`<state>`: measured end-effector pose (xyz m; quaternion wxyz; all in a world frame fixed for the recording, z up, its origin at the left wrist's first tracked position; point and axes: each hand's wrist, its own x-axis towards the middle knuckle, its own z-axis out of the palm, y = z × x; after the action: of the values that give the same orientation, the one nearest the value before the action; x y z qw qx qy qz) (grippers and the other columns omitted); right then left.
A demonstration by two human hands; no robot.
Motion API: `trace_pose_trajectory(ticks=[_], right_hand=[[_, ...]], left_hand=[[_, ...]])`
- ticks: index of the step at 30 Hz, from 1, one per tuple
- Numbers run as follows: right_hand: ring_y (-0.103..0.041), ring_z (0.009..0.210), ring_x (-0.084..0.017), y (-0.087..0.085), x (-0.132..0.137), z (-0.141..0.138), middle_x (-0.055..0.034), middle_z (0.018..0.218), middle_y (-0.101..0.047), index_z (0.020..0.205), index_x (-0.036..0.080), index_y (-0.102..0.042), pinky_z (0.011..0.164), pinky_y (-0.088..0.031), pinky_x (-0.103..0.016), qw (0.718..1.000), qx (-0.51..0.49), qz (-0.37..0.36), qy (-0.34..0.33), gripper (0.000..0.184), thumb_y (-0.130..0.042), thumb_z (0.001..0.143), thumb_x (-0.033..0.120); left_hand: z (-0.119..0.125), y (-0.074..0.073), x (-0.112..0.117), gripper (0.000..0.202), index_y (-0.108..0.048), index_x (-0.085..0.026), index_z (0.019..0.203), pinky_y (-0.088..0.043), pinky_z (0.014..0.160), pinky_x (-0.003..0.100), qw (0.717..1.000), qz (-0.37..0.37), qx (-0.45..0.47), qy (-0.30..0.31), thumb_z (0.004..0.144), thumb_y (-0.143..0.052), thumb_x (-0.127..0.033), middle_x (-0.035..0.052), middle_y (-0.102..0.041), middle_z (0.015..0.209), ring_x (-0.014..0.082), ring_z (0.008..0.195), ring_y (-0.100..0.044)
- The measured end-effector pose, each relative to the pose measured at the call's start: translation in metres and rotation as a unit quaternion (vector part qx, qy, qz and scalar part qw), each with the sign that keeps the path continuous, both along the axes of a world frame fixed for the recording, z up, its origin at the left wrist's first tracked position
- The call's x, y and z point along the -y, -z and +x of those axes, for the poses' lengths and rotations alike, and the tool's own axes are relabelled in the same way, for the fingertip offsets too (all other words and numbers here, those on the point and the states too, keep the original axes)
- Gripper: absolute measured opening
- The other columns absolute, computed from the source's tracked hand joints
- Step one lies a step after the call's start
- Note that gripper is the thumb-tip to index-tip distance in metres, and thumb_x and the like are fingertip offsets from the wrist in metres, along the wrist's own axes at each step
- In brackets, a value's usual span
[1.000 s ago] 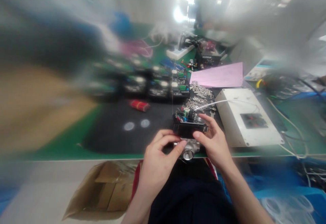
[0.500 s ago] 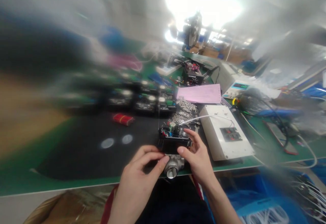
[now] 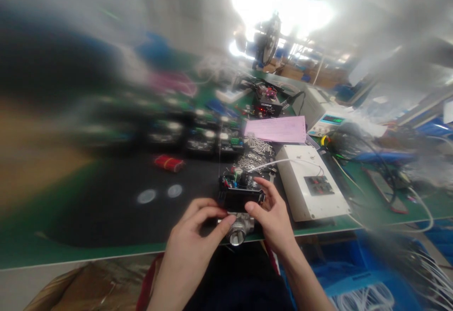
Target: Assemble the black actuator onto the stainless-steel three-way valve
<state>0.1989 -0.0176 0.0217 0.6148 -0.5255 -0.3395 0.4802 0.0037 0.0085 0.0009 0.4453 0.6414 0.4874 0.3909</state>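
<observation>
A black housing with an open circuit board point(image 3: 238, 200) stands on top of a metal valve body point(image 3: 237, 234) near the table's front edge. My right hand point(image 3: 274, 214) grips the housing's right side, its thumb on the front face and its fingers round the far side. At the lower left corner, where housing and valve meet, the thumb and forefinger of my left hand point(image 3: 200, 226) come together in a pinch. Whatever lies between those fingertips is too small or hidden to make out.
Behind the housing lie many small metal nuts and screws point(image 3: 253, 160) and a pink sheet point(image 3: 276, 129). A white switch box point(image 3: 311, 183) stands at the right. Several board units point(image 3: 201, 138), a red bundle point(image 3: 170, 163) and two pale discs point(image 3: 146, 196) occupy the left side.
Both hands keep almost the same hold on the housing and valve. The whole view has shifted slightly. A red light now shows on the black device at the back.
</observation>
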Motion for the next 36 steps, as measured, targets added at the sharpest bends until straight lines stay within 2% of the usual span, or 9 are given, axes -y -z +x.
trace_pose_trajectory(ticks=[5,10,16,20,25,36], right_hand=[[-0.075,0.114,-0.021,-0.0007,-0.0001,0.0005,-0.0083,0.136,-0.074,0.133,0.023,-0.061,0.099,-0.061,-0.030,1.000,-0.002,-0.001,0.001,0.071,-0.098,0.073,0.032],[-0.075,0.115,-0.021,-0.0013,0.0019,0.0004,-0.0085,0.137,-0.073,0.133,0.023,-0.061,0.100,-0.060,-0.031,1.000,-0.006,-0.001,-0.001,0.071,-0.098,0.073,0.031],[-0.074,0.117,-0.023,-0.0009,0.0022,-0.0007,-0.0088,0.139,-0.072,0.134,0.024,-0.062,0.102,-0.060,-0.033,1.000,-0.006,0.000,-0.001,0.070,-0.097,0.074,0.031],[-0.074,0.116,-0.024,-0.0007,0.0027,-0.0003,-0.0099,0.139,-0.072,0.134,0.024,-0.062,0.101,-0.060,-0.035,1.000,0.004,-0.006,0.005,0.071,-0.098,0.074,0.034],[-0.074,0.116,-0.025,0.0006,0.0025,0.0005,-0.0103,0.136,-0.073,0.134,0.024,-0.063,0.101,-0.060,-0.037,1.000,0.008,-0.004,0.006,0.071,-0.098,0.073,0.035],[-0.074,0.114,-0.025,0.0041,0.0025,0.0011,-0.0091,0.137,-0.073,0.133,0.025,-0.063,0.098,-0.060,-0.035,1.000,0.007,-0.002,0.001,0.070,-0.098,0.073,0.035]], left_hand=[[-0.0037,-0.0011,0.0006,0.028,-0.081,-0.027,0.097,-0.056,0.092,0.026,0.999,-0.018,0.006,0.031,0.097,-0.075,-0.055,0.0038,-0.066,0.121,0.0219,0.108,-0.070],[-0.0043,0.0024,0.0011,0.026,-0.080,-0.027,0.093,-0.056,0.089,0.025,1.000,-0.005,0.003,0.007,0.093,-0.081,-0.053,0.0031,-0.067,0.117,0.0211,0.103,-0.071],[-0.0045,0.0020,-0.0003,0.024,-0.081,-0.028,0.096,-0.056,0.091,0.025,0.999,-0.016,0.014,0.036,0.097,-0.077,-0.052,0.0035,-0.066,0.118,0.0211,0.106,-0.071],[-0.0039,0.0017,-0.0021,0.026,-0.081,-0.027,0.092,-0.056,0.086,0.025,1.000,-0.018,0.016,0.020,0.093,-0.081,-0.053,0.0035,-0.066,0.116,0.0209,0.103,-0.071],[-0.0039,-0.0014,-0.0015,0.024,-0.082,-0.029,0.096,-0.056,0.090,0.027,0.999,-0.025,0.011,0.038,0.096,-0.078,-0.052,0.0035,-0.067,0.119,0.0226,0.106,-0.071],[-0.0006,-0.0066,0.0004,0.018,-0.081,-0.030,0.093,-0.052,0.094,0.026,0.998,-0.042,0.042,0.030,0.095,-0.081,-0.048,-0.0001,-0.065,0.117,0.0196,0.108,-0.071]])
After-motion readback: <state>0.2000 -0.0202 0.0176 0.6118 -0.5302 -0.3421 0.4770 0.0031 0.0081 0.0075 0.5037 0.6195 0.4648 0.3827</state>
